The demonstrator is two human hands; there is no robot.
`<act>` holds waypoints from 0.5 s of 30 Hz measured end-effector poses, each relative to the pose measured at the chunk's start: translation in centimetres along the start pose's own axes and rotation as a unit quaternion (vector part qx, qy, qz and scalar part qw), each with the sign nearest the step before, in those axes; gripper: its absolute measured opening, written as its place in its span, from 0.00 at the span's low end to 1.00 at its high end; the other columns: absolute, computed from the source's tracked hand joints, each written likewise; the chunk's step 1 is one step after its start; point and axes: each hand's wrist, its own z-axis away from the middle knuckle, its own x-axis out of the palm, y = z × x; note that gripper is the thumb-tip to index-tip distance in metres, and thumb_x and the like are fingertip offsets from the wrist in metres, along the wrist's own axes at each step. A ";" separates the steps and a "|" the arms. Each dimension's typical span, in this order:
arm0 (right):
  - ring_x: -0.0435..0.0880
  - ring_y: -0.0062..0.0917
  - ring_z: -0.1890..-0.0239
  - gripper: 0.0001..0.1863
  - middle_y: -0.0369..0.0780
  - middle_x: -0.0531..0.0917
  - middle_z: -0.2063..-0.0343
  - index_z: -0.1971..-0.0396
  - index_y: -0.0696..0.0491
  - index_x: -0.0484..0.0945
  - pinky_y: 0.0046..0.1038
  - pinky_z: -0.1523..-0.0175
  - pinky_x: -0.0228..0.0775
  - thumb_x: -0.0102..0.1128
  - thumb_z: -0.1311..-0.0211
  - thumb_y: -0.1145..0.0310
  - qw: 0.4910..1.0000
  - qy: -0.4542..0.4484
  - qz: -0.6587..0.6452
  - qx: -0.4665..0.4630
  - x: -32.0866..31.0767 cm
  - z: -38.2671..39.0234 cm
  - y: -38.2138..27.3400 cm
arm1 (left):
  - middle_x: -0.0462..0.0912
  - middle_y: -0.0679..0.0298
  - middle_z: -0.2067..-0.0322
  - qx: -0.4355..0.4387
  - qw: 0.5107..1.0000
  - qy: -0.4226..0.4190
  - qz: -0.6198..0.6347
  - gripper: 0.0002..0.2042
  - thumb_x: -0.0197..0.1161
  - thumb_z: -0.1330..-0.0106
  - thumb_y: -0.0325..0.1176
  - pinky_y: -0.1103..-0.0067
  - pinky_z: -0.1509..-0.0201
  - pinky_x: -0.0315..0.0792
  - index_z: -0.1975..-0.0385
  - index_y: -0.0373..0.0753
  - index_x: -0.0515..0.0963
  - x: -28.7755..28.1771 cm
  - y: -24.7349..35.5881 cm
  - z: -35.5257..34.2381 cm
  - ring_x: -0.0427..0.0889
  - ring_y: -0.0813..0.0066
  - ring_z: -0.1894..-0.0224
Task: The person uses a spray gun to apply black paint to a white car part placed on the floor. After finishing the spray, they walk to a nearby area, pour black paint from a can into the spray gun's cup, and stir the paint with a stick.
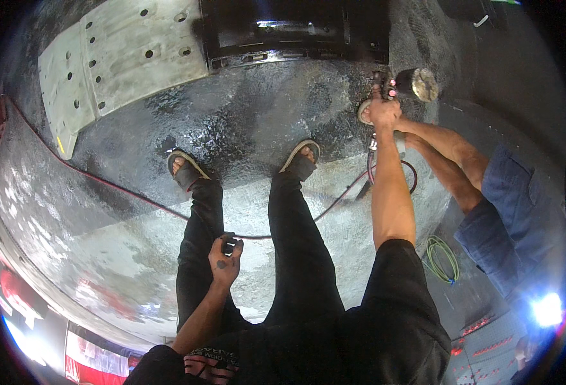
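Note:
My right arm reaches far forward. My right hand (384, 114) is closed around a dark hand tool (379, 82) with a metal hose fitting (373, 142) below it; its exact kind is hard to make out. A co-worker's bare forearms (446, 151) come in from the right to the same spot, and their hands are largely hidden behind mine. By my left thigh, my left hand (224, 262) is curled, with a small black piece (230, 242) at its fingertips. Dark smudges mark its skin.
A thin red hose (113, 185) crosses the wet floor (251, 115) in front of my legs. A pale panel with holes (125, 58) lies at the far left, beside a glossy black panel (289, 32). A round can-like thing (423, 85) and a coiled green cord (442, 260) are rightward.

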 end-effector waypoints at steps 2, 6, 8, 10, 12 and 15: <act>0.84 0.54 0.53 0.33 0.60 0.84 0.61 0.60 0.67 0.81 0.42 0.46 0.75 0.63 0.39 0.44 0.999 0.047 0.012 0.007 -1.1 -0.8 0.3 | 0.83 0.58 0.66 0.004 1.000 -0.008 -0.012 0.16 0.70 0.41 0.33 0.74 0.62 0.75 0.57 0.32 0.80 -0.2 -0.1 0.0 0.81 0.71 0.68; 0.85 0.51 0.53 0.33 0.59 0.85 0.61 0.60 0.67 0.82 0.41 0.45 0.74 0.62 0.38 0.44 1.000 0.016 0.005 -0.011 -2.5 -2.1 0.3 | 0.83 0.58 0.67 0.039 0.999 0.000 0.003 0.15 0.70 0.41 0.32 0.74 0.63 0.76 0.57 0.33 0.80 -0.5 -0.4 -0.2 0.81 0.70 0.69; 0.80 0.53 0.47 0.33 0.59 0.84 0.57 0.55 0.59 0.84 0.43 0.41 0.72 0.56 0.36 0.40 0.996 -0.072 0.009 0.050 -2.2 -2.7 -0.3 | 0.83 0.58 0.67 0.059 0.998 0.005 0.011 0.14 0.71 0.41 0.31 0.75 0.63 0.75 0.57 0.33 0.80 -0.5 -0.7 -0.3 0.81 0.71 0.69; 0.81 0.53 0.47 0.34 0.58 0.84 0.59 0.54 0.58 0.83 0.43 0.42 0.72 0.54 0.36 0.38 0.997 -0.061 0.012 0.037 -1.4 -3.2 -1.2 | 0.83 0.59 0.67 0.049 0.999 0.005 0.021 0.14 0.71 0.41 0.31 0.75 0.64 0.75 0.57 0.33 0.80 -0.4 -1.0 -0.3 0.81 0.71 0.70; 0.83 0.52 0.51 0.33 0.58 0.85 0.62 0.61 0.60 0.84 0.43 0.46 0.74 0.57 0.36 0.39 0.997 -0.062 0.031 -0.029 0.0 -3.3 -2.5 | 0.83 0.59 0.68 0.035 0.999 0.003 0.028 0.14 0.71 0.41 0.31 0.76 0.64 0.75 0.57 0.32 0.80 -0.3 -1.2 -0.3 0.81 0.71 0.70; 0.85 0.52 0.53 0.31 0.57 0.86 0.64 0.64 0.61 0.84 0.44 0.48 0.76 0.60 0.37 0.41 0.995 -0.041 0.028 -0.086 2.0 -2.1 -4.9 | 0.84 0.59 0.69 0.016 1.000 0.000 0.026 0.14 0.72 0.41 0.31 0.76 0.64 0.75 0.57 0.32 0.80 -0.4 -1.2 -0.3 0.81 0.72 0.71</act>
